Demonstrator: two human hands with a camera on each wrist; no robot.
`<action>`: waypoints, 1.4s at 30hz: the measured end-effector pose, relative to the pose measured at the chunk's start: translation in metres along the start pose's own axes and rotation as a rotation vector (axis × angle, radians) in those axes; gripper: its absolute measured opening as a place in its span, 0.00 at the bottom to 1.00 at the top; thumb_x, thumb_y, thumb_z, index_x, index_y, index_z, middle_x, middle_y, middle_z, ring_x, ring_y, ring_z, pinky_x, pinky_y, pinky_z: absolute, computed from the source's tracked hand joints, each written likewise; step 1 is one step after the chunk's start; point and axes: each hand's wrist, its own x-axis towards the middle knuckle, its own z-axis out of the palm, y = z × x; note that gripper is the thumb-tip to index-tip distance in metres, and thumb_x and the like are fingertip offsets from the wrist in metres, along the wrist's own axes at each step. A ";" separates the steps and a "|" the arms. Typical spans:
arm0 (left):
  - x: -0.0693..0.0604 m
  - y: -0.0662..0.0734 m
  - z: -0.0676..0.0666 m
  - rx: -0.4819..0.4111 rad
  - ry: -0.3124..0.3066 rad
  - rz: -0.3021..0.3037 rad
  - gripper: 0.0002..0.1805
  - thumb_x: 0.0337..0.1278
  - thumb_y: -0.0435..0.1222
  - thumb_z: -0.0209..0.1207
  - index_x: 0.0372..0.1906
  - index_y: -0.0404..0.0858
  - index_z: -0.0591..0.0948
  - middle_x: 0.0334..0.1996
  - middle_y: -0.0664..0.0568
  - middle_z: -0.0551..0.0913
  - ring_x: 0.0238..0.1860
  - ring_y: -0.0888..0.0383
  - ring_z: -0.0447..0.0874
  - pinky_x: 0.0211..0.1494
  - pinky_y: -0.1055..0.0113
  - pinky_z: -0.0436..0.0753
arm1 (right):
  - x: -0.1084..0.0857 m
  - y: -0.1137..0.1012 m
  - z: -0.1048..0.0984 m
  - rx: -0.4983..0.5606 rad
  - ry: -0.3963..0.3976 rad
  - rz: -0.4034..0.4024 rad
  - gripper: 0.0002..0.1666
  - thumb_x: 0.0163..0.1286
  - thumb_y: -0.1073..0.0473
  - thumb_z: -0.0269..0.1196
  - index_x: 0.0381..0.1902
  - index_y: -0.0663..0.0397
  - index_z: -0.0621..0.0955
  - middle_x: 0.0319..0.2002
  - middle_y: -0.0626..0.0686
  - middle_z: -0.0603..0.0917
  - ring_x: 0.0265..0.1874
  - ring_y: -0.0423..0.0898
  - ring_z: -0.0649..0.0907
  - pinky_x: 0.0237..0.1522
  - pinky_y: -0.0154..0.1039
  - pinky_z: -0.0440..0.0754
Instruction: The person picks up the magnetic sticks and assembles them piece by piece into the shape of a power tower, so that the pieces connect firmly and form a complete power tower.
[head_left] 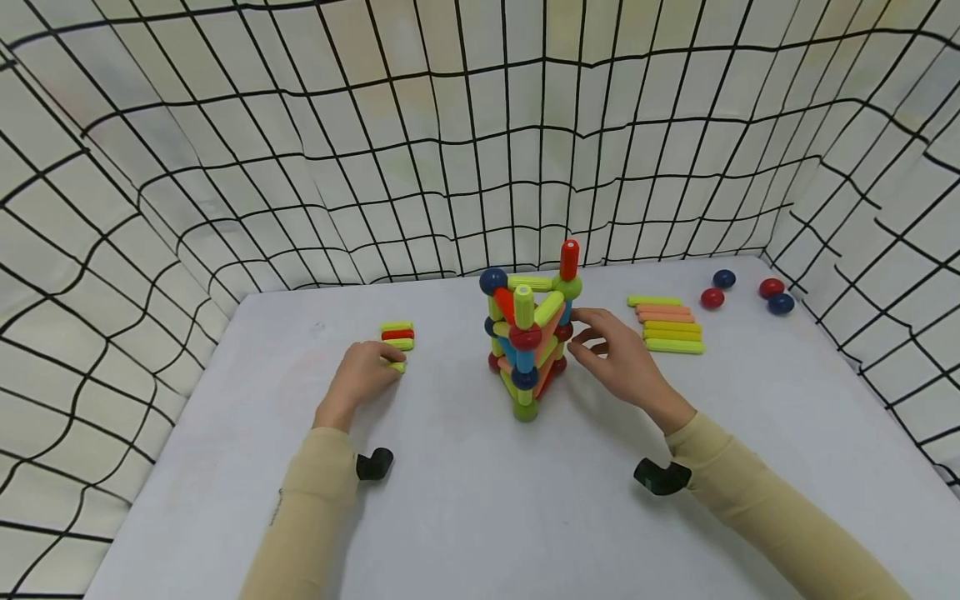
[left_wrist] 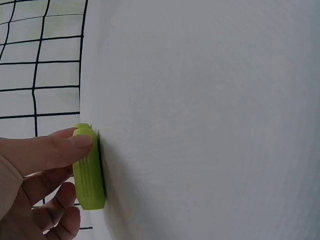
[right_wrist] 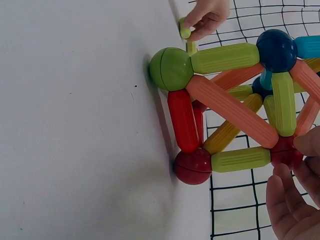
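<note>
A tower of coloured rods and balls [head_left: 525, 337] stands upright on the table, a red rod [head_left: 570, 260] and a yellow-green rod [head_left: 523, 307] rising from its top. The right hand [head_left: 618, 358] is at the tower's right side; in the right wrist view its fingers [right_wrist: 286, 200] lie around a red ball [right_wrist: 193, 166] level's neighbour, a red joint ball [right_wrist: 285, 151]. Between the thumb and fingers of the left hand [head_left: 363, 375] is a short yellow-green rod [left_wrist: 90, 175], pinched at the table surface.
Short rods [head_left: 397, 335] lie just beyond the left hand. To the right of the tower are several longer rods [head_left: 671, 327] in a row, with red balls [head_left: 712, 297] and blue balls [head_left: 723, 278] farther right. A black grid on white [head_left: 465, 150] borders the table's back and sides.
</note>
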 end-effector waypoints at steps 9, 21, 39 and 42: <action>0.006 0.056 0.000 -0.348 0.115 0.126 0.15 0.65 0.37 0.61 0.54 0.38 0.82 0.50 0.48 0.84 0.52 0.51 0.82 0.55 0.54 0.78 | 0.000 0.001 0.001 0.013 0.002 -0.003 0.27 0.69 0.67 0.61 0.66 0.59 0.71 0.60 0.59 0.75 0.47 0.53 0.83 0.47 0.50 0.84; 0.017 0.157 -0.033 -0.822 0.368 0.429 0.17 0.65 0.32 0.60 0.57 0.36 0.80 0.52 0.48 0.80 0.56 0.57 0.78 0.57 0.65 0.79 | 0.000 0.001 0.002 0.013 0.002 -0.005 0.27 0.70 0.66 0.60 0.66 0.59 0.71 0.61 0.59 0.75 0.47 0.53 0.83 0.47 0.49 0.84; 0.029 0.147 -0.019 -0.757 0.067 0.383 0.22 0.68 0.41 0.58 0.64 0.41 0.74 0.57 0.52 0.79 0.58 0.57 0.76 0.63 0.58 0.74 | -0.003 -0.012 0.003 0.069 0.065 0.064 0.22 0.70 0.62 0.62 0.60 0.60 0.71 0.55 0.57 0.76 0.46 0.50 0.81 0.49 0.47 0.83; 0.029 0.141 -0.014 -0.717 -0.016 0.361 0.23 0.69 0.45 0.57 0.63 0.41 0.75 0.57 0.52 0.79 0.57 0.56 0.77 0.64 0.56 0.73 | -0.007 -0.020 0.004 0.117 0.061 -0.001 0.13 0.69 0.62 0.63 0.49 0.58 0.76 0.44 0.52 0.81 0.41 0.45 0.82 0.47 0.40 0.83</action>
